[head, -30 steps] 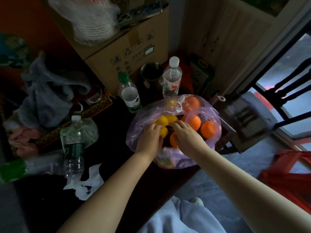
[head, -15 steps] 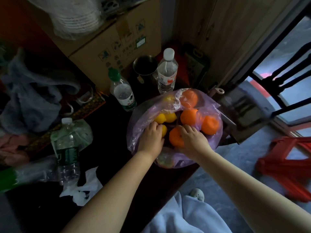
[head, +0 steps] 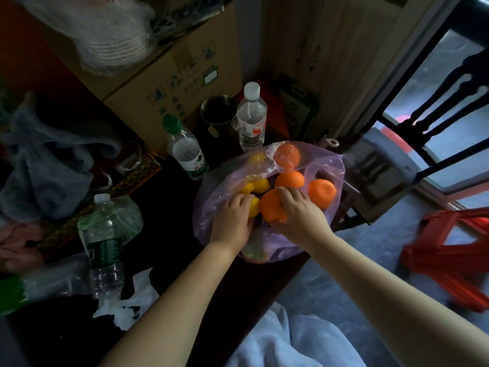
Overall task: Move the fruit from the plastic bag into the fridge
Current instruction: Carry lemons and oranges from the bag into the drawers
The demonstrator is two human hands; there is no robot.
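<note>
Both hands in purple plastic bag: right hand clamped on orange, left hand curled over yellow fruit. Bottle at 11 o'clock; label writing unreadable.

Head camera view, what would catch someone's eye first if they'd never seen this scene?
The bright oranges and yellow fruit in the purple plastic bag at the table's near right edge, with the right hand on an orange and the left hand beside a yellow fruit. Behind stands a cardboard box.
</note>
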